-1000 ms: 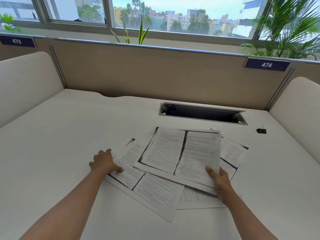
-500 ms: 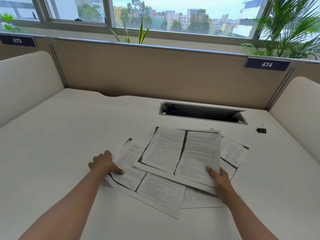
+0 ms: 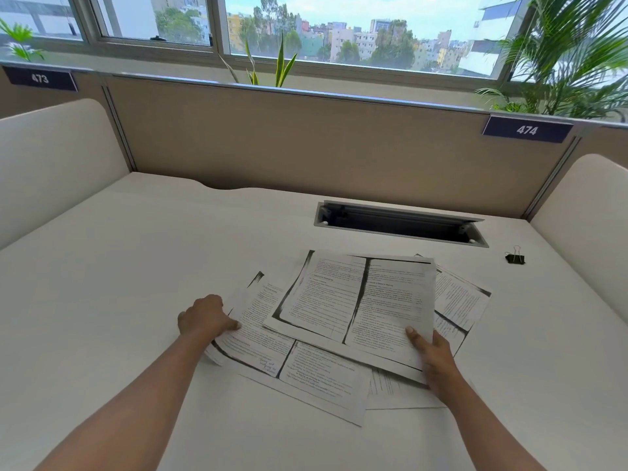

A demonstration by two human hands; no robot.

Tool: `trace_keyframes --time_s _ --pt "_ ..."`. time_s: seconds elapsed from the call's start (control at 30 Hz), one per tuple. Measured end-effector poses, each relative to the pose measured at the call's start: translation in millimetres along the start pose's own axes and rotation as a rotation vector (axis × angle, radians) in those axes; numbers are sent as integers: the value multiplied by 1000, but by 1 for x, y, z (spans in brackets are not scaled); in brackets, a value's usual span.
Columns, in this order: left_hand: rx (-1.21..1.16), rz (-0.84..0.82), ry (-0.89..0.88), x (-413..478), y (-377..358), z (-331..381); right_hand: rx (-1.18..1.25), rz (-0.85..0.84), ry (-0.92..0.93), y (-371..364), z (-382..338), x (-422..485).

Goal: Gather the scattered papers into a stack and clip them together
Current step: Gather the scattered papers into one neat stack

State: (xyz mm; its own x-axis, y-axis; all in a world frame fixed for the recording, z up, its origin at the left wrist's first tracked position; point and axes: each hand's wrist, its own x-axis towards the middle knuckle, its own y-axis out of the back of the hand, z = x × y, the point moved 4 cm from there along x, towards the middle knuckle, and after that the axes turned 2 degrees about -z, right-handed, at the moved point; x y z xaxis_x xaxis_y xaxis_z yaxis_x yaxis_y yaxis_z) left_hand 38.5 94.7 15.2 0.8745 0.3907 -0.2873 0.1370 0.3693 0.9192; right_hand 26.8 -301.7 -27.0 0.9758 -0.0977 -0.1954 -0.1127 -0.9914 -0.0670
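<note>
On the white desk (image 3: 119, 266) by the window (image 3: 373, 28), left hand (image 3: 205, 317) and right hand (image 3: 435, 355) grip overlapping papers (image 3: 356, 300).

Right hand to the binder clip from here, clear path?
Probably yes. The binder clip lies alone on bare desk, ahead and right of the right hand, with nothing between them. That hand pinches the top sheet though, so it must let go first.

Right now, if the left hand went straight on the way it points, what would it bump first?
Probably the top sheet. The left hand grips the edge of the lower left sheet, and its line runs forward and right across that page to the top sheet's dark left border.
</note>
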Motion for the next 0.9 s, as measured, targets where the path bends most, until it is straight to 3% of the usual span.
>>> trace_keyframes --time_s 0.2,0.5,0.9 --pt "-413 -22 -121 0 -4 -1 62 -12 17 0 0 1" --pt "-1025 -40 -28 5 -11 -16 92 -37 -38 2 -4 -3" --pt "-1372 -208 -76 -8 -19 5 105 -177 -123 -8 -15 -3"
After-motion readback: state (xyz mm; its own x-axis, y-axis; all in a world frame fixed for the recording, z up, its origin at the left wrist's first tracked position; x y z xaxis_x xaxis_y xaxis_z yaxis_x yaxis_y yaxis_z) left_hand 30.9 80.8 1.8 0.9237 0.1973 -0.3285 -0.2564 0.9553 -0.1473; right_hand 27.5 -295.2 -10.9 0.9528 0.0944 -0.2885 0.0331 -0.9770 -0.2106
